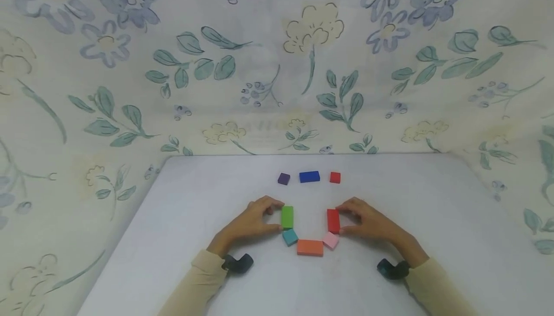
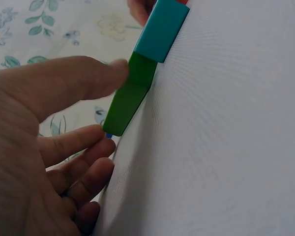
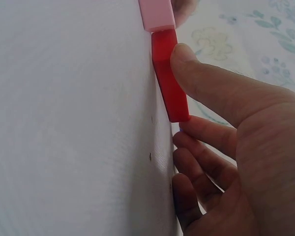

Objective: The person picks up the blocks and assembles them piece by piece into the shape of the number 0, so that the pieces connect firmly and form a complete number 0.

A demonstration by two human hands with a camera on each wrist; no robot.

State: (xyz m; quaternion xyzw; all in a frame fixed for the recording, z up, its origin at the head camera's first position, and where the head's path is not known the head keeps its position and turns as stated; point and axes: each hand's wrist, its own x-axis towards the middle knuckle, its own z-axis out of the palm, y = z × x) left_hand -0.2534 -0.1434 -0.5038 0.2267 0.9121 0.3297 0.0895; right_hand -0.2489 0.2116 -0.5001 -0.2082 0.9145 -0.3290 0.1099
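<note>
My left hand pinches a green rectangular block by its two ends, thumb at the near end and index finger at the far end. Likewise, my right hand holds a red rectangular block end to end. A teal block sits at the green block's near end, and a pink block at the red one's. Between these two lies an orange block, closing the near side of a U shape. In the left wrist view, the thumb overlaps the green block.
Farther back on the white table lie a purple small block, a blue rectangular block and a small red block, spaced in a row. Behind the table hangs a flowered cloth. Each wrist wears a black band.
</note>
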